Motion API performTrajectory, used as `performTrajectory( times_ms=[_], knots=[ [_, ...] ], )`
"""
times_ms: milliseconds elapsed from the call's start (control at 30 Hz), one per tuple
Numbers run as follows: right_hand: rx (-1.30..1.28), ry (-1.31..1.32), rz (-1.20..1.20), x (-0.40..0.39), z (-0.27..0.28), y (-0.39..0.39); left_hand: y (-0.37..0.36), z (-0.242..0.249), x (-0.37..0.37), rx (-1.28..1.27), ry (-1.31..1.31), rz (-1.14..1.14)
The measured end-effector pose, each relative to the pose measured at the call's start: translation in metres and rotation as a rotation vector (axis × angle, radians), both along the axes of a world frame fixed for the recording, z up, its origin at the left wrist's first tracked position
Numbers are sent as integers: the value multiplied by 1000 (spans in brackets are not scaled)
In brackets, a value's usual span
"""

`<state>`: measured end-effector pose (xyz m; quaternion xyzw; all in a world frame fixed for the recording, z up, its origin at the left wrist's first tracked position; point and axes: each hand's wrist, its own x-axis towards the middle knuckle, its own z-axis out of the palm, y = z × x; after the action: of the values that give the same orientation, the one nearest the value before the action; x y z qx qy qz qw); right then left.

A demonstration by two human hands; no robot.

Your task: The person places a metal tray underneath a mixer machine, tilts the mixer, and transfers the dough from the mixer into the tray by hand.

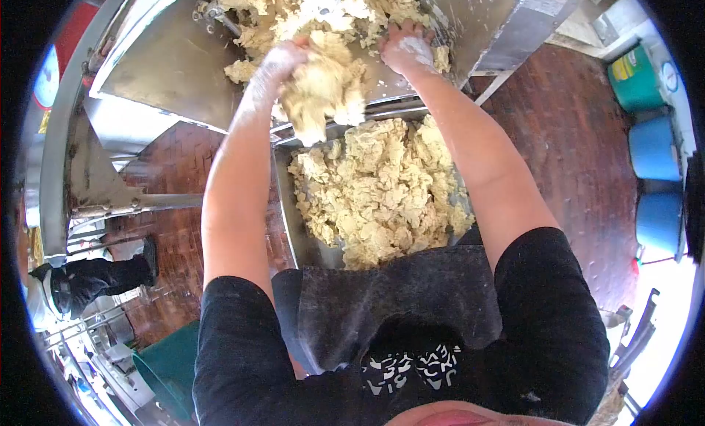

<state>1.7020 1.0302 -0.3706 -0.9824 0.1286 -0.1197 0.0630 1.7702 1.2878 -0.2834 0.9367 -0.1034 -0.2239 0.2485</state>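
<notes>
Pale, crumbly dough (378, 191) fills a metal tray (288, 213) in front of my body. Above it, more dough (250, 4) lies in a large metal trough (158, 73). My left hand (283, 62), dusted white and a little blurred, is closed on a ragged clump of dough (323, 88) that hangs over the trough's lower edge. My right hand (406, 48), also floury, presses into the dough at the trough's right side, its fingers curled and partly hidden there.
A green bucket (637, 77) and two blue containers (653, 148) line the right wall. Another person (95, 279) in dark trousers is at the far left, near metal racks. A green bin (169, 371) stands at the lower left. The floor (558, 147) is brick.
</notes>
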Motion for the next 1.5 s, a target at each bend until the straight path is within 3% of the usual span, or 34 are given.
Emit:
performTrajectory(
  times_ms=[33,100,133,167,200,233,300,333,367,400,433,467,500,600,633,700,733,800,833,900,1000,1033,1067,1100,1167,1233,1300,1367,1433,1500],
  knots=[
    [7,1,14,0,0,-1,14,-47,-2,-329,-42,-127],
    [20,7,25,0,2,-3,-9,-25,-94,-108,-195,-274],
    [27,15,30,-1,2,-3,-35,35,-156,203,-174,-420],
    [31,19,35,-1,5,-4,-22,-27,-162,226,-648,-770],
    [37,11,38,0,7,-4,-19,-10,-194,-14,-268,-615],
    [42,7,41,-2,9,-3,-11,-28,-196,-214,-177,-610],
    [17,-10,34,-3,5,-6,0,6,-176,-215,56,-424],
    [-9,-22,28,2,1,-8,20,0,-147,-368,-48,-201],
    [-32,-21,27,1,-6,-6,13,41,-137,-248,-194,-12],
    [31,11,61,-9,7,-2,40,-9,-76,-268,-648,89],
    [91,34,93,-13,19,-1,54,-22,-38,-120,-859,89],
    [70,-32,72,1,-19,-10,67,-41,-1,-7,-793,100],
    [6,26,73,-8,-21,-6,75,-64,24,107,-722,107],
    [-207,160,86,-11,22,3,49,-76,58,-148,-370,214],
    [-31,227,77,-13,27,3,15,-19,-13,-140,-601,253],
    [315,328,52,-10,41,-2,30,-46,29,-15,-589,197],
    [125,-36,84,17,-24,-14,46,-68,64,77,-556,145],
    [-46,-118,103,25,-64,-19,86,-125,133,283,-646,-37],
    [-134,-171,103,36,-63,-23,55,-68,60,220,-443,48],
    [-83,-112,59,27,-34,-18,47,-53,27,189,-290,42],
    [-21,-32,20,-1,-2,-4,36,-32,-54,99,-362,-106],
    [-14,-18,17,-4,3,-3,31,-12,-88,55,-254,-192],
    [-8,-5,15,-4,6,-3,37,-23,-117,-63,-384,-287],
    [-9,-1,11,-3,9,-3,36,-27,-140,9,-421,-337],
    [-16,26,10,-2,7,-3,45,-19,-178,-198,-151,-466],
    [-32,17,14,-2,7,-4,45,8,-182,-214,60,-456],
    [-53,1,12,-1,5,-3,44,32,-154,-280,75,-35],
    [-39,-12,30,0,5,-5,61,-16,-69,-318,-483,162],
    [-22,-4,32,-2,5,-4,57,-25,-5,-187,-778,423],
    [-12,14,22,-2,8,-2,60,-70,74,-300,-759,531]
  ],
)
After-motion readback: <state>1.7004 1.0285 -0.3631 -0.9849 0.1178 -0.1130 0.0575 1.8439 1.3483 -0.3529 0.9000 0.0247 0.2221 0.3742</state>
